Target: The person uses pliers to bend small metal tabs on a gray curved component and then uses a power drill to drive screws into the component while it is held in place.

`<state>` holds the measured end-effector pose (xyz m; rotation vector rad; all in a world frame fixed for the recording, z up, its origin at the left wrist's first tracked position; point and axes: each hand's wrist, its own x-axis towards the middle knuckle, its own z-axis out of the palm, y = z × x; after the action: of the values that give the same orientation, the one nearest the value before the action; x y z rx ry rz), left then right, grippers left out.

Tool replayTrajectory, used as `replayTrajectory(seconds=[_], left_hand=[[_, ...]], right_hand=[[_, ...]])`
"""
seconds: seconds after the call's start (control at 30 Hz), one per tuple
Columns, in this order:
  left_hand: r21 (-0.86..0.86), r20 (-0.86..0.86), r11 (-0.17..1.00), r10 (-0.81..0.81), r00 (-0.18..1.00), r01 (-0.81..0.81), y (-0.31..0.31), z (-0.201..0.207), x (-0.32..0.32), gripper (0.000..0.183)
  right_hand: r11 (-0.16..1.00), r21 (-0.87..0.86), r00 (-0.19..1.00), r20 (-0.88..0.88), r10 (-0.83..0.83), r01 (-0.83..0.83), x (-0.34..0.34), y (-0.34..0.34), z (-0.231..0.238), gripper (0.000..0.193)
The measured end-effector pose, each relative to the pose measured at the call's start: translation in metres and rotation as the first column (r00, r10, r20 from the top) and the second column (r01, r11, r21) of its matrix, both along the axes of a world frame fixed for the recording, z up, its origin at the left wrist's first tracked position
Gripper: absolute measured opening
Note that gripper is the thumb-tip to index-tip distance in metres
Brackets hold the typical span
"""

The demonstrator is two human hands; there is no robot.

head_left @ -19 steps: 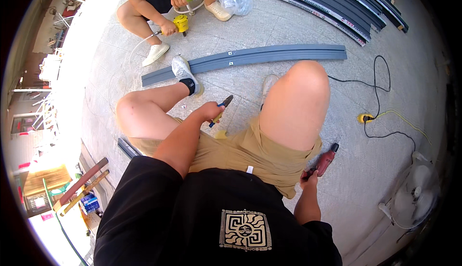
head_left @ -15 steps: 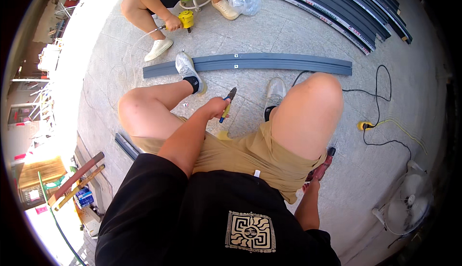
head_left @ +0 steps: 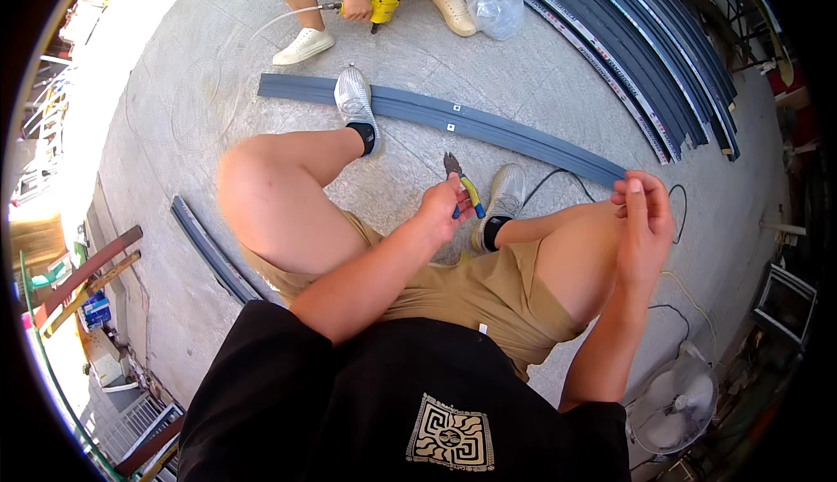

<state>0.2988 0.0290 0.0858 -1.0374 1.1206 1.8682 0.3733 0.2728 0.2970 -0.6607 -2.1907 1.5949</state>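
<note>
The left hand (head_left: pixel 441 205) holds a pair of pliers (head_left: pixel 471 189) above the floor between the knees, its fingers wrapped round the yellow-and-blue handles, which stand apart, the dark head pointing away from the body. The right hand (head_left: pixel 643 219) is raised over the right knee, fingers bent and narrowly spaced, their tips over the right end of a long grey strip (head_left: pixel 532 139); whether they touch it or pinch anything, I cannot tell.

The strip lies on the floor (head_left: pixel 410 62) beyond the feet, with two small pale squares near its middle, and the left shoe (head_left: pixel 353 98) crosses it towards its left end. Past it, a co-worker's hand (head_left: pixel 356 6) grips a yellow tool (head_left: pixel 383 7), and dark strips (head_left: pixel 602 50) lie bundled at the upper right.

The pliers look rigid, compact and fairly dense for their size; the coloured handles probably give good grip, and they are the place to hold, well back from the head. The strip seems stiff but slim, perhaps smooth and sharp along its edges; being so long, it would likely balance best held near the middle, or by both ends
</note>
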Motion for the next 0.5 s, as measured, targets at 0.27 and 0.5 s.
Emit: replayTrajectory(seconds=[0.27,0.5], left_hand=[[0.145,-0.215,0.988,-0.013,0.977,0.045,-0.035,0.09,0.041,0.033],[0.315,-0.299,0.93,-0.093,0.95,0.19,-0.05,0.108,0.045,0.04]], right_hand=[[0.795,-0.57,0.782,0.394,0.484,-0.205,-0.025,-0.115,-0.092,0.041],[0.624,-0.773,0.679,0.397,0.618,-0.116,0.012,-0.12,-0.073,0.04]])
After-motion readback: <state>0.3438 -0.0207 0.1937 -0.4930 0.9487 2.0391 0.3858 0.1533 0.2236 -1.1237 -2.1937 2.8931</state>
